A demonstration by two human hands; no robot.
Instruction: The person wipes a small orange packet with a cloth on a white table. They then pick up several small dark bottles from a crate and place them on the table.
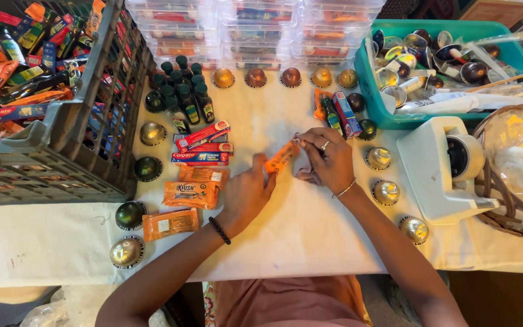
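Note:
My left hand [246, 191] and my right hand [328, 160] meet over the white tablecloth [310, 224], both pinching one small orange sachet [281, 157] between their fingertips. The right hand wears a ring and a thin bangle; the left wrist has a dark bead bracelet. To the left of my hands lie more orange sachets [190, 194] and a short stack of red toothpaste boxes [201, 148]. A cluster of small dark green bottles [183, 91] stands behind them.
A grey crate [62, 127] full of mixed packets fills the left. A teal tub [382, 109] of round capsules sits back right, beside a white tape dispenser [443, 169] and a wicker basket [503, 200]. Metallic domes [378, 158] ring the work area; clear boxes [255, 30] stack behind.

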